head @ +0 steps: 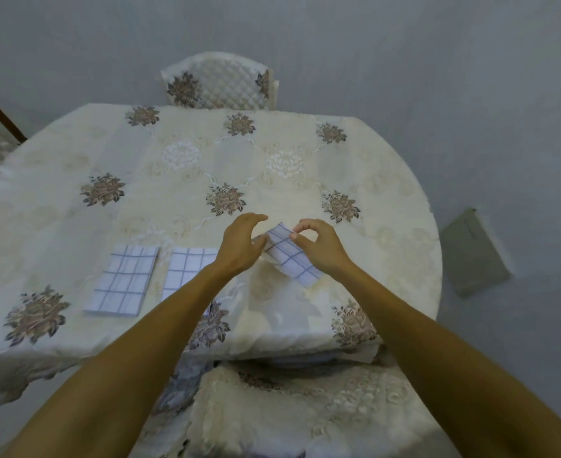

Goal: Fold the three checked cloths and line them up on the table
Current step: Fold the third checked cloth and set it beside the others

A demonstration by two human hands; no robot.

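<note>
Two folded white cloths with blue checks lie flat side by side on the table: one at the left [122,280], one beside it [186,269] partly hidden under my left forearm. A third folded checked cloth [290,256] is tilted, lifted slightly above the table. My right hand [318,247] pinches its far upper edge between thumb and fingers. My left hand [241,246] touches the cloth's left edge with the thumb, fingers spread above it.
The round table [388,200] wears a cream embroidered cloth with brown flowers. A quilted chair [219,81] stands at the far side, another chair seat [289,408] right below me. A grey mat [474,252] lies on the floor at right.
</note>
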